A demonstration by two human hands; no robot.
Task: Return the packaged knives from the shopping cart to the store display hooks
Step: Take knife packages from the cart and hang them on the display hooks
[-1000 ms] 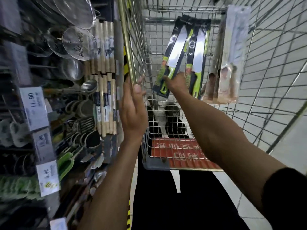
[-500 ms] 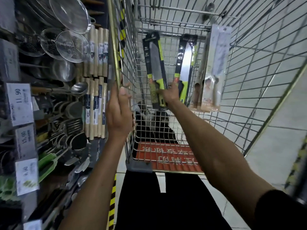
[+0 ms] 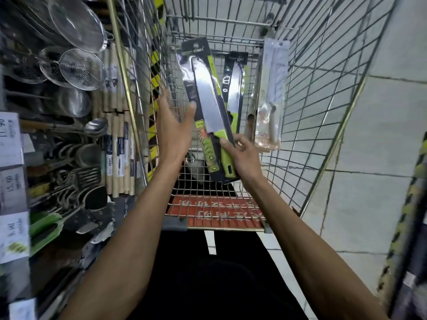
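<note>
Right hand (image 3: pixel 240 155) pinches the green-handled packaged knife (image 3: pixel 208 107) low, above the shopping cart (image 3: pixel 323 93); left hand (image 3: pixel 175 128) spread, perhaps touching it (blurred); such a low grip could let it tip.

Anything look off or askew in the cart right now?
Nothing damaged. The green-handled packaged knife in the right hand tilts left; another green-carded knife and a clear-packed pale-handled knife lean upright in the wire cart.

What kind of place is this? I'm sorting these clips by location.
Most likely a shop's kitchenware aisle: a wire shopping cart, price tags on a shelf of hanging strainers, and a carded knife in the right hand.
</note>
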